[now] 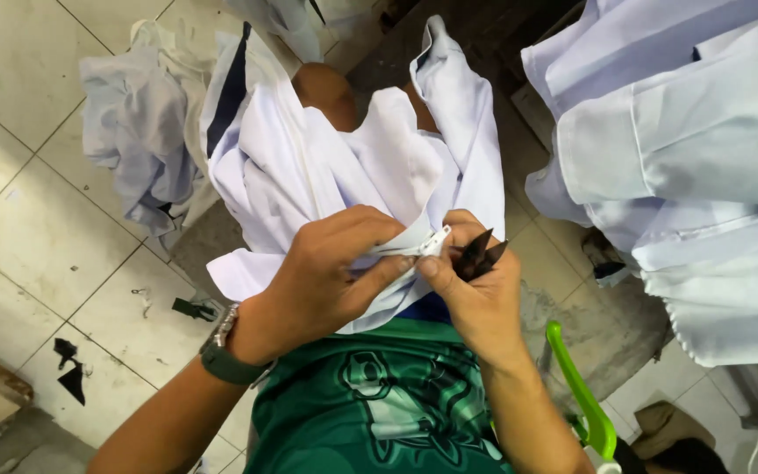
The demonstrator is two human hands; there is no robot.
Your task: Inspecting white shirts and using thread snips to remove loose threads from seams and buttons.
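Pale tiled floor (37,237) lies beneath; left hand (326,276) pinches white cloth garment (344,162), right hand (475,294), at three o'clock, grips small black thread snips (477,254).

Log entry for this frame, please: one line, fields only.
left hand: pinching edge of white garment | right hand: holding small black thread snips at that edge | garment on lap | green hanger by right forearm
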